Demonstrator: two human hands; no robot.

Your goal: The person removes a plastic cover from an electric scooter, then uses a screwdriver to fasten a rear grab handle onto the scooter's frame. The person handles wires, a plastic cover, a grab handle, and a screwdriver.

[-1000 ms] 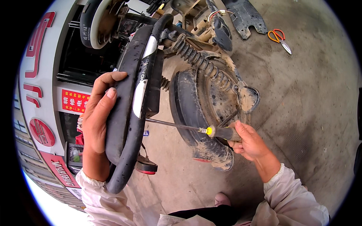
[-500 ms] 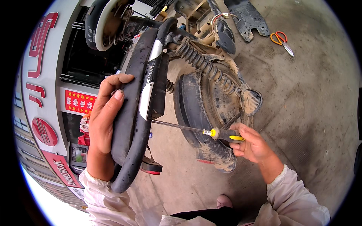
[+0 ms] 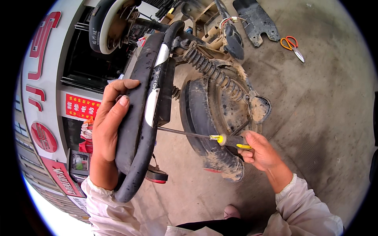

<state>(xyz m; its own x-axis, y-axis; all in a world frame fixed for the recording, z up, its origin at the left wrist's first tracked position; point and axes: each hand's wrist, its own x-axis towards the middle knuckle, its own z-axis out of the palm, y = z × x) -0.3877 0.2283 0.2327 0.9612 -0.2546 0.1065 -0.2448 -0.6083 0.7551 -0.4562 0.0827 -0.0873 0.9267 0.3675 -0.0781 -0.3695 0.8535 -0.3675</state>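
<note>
A black padded scooter backrest stands in front of me, with a curved black tube along its right side. My left hand is closed over the padding, its thumb and forefinger on the face nearest me. In my right hand is a screwdriver with a dark handle and yellow trim, gripped at the handle's end. Its long thin shaft points left, and the tip is hidden behind the tube. Below the tube hangs a small red-edged light.
Beyond the shaft are a muddy wheel under a black fender and a coil-spring shock absorber. Orange-handled scissors and a black plastic panel lie on the concrete floor. Another wheel sticks up at upper left, before a shop front.
The view has shifted slightly. My right hand and the screwdriver handle have turned a little, with the shaft still behind the tube. My left hand keeps its hold on the backrest.
</note>
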